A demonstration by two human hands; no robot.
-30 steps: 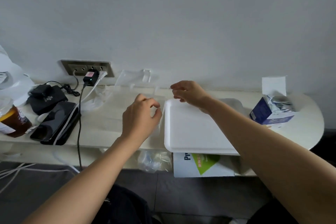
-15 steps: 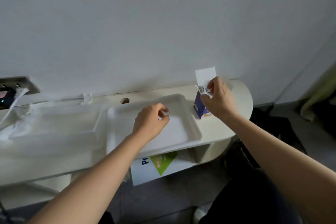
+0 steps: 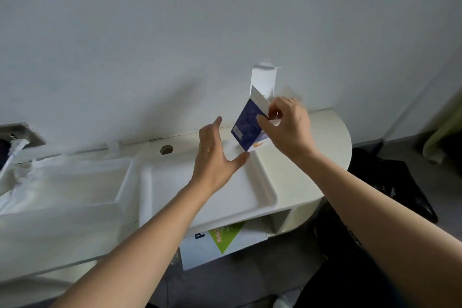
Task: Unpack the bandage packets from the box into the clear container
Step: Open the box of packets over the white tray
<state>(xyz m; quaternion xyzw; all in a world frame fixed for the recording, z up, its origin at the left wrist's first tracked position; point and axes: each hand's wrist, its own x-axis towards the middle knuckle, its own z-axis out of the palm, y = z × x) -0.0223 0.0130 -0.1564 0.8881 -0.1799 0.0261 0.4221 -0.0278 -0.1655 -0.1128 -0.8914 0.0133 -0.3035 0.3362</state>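
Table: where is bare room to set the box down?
Bare table between the tray's right rim and the rounded end; the tray's near half too. Crowded: its far corner, where left hand and right hand are at the box.

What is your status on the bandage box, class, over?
Right hand grips the tilted blue box, flap open. Left hand open beside it. Clear container to the left, no packets seen inside; only white tray between.
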